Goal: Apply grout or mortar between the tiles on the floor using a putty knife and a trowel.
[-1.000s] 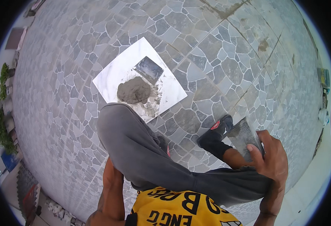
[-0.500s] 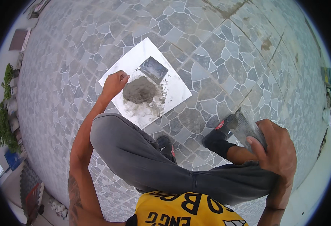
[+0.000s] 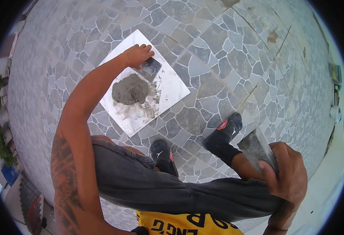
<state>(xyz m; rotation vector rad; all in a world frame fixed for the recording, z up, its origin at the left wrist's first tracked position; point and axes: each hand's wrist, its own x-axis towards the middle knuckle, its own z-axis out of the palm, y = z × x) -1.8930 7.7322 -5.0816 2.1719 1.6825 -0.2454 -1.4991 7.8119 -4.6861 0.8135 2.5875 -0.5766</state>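
"Head view: where is the left hand (image 3: 138, 56)?"

"Upper middle of the frame, bent fingers at the upper edge of the dark plate (image 3: 152, 70). I cannot tell whether its grip is closed on it."

"And the right hand (image 3: 288, 172)?"

"Lower right. Its grip holds a grey panel (image 3: 254, 148), thumb on the face, the panel slanting toward the upper left."

"What carries the plate?"

"A white tile (image 3: 175, 92), left of centre on the patterned floor (image 3: 215, 78). A mound of grey paste (image 3: 129, 90) sits on it, lower left of the plate."
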